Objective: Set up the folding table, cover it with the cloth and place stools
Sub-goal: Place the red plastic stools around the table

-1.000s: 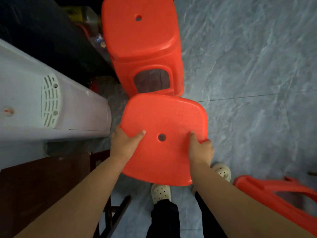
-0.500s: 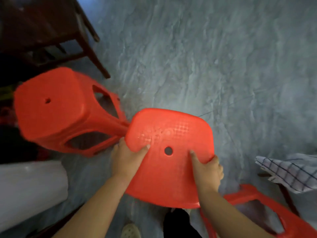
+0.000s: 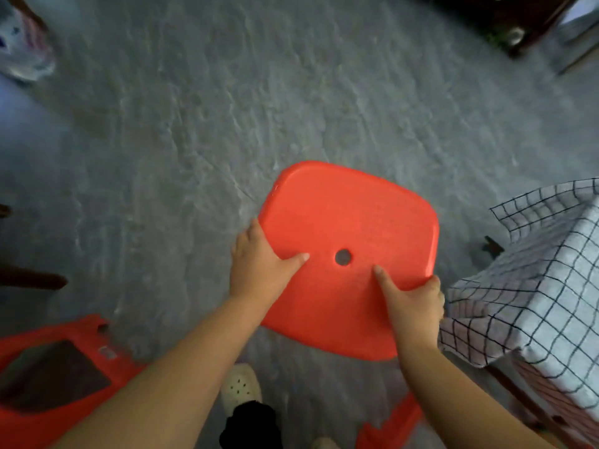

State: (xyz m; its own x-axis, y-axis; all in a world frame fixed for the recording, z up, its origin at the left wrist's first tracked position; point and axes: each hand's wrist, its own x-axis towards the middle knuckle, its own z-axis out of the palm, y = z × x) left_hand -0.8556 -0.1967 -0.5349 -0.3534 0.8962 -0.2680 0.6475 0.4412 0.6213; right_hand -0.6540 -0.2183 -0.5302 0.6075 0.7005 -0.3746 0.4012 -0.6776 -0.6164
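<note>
1. Surface: the floor (image 3: 291,102) is grey stone-pattern tile. The view is blurred towards the edges.
2. Room: dark wooden furniture (image 3: 531,24) stands at the far right corner. Dark furniture legs (image 3: 30,280) show at the left edge. A bench (image 3: 518,395) stands at the right edge, covered with a white cloth (image 3: 551,254) with a black check. The cloth hangs over the bench corner in folds.
3. Containers: one pale bag (image 3: 22,50) lies on the floor at far left. It is too blurred to tell its contents.
4. Task item: the held stool (image 3: 340,215), red plastic, is up off the floor, just beside the covered bench corner on its left. Its seat faces the camera, with one round hole (image 3: 343,257) in the middle.
5. Grip, left hand (image 3: 259,270): holding the stool's left edge, thumb flat on the seat, fingers underneath out of sight.
6. Grip, right hand (image 3: 411,303): holding the near right edge, thumb on the seat, fingers curled round the rim.
7. Count, stools: two confirmed. The second stool (image 3: 29,426) is at lower left on the floor, its side opening showing. A red plastic part (image 3: 389,426) at the bottom edge is too cropped to identify.
8. Count, other: one bench, one cloth, two hands, one white perforated shoe (image 3: 241,387) on the floor below the held stool
</note>
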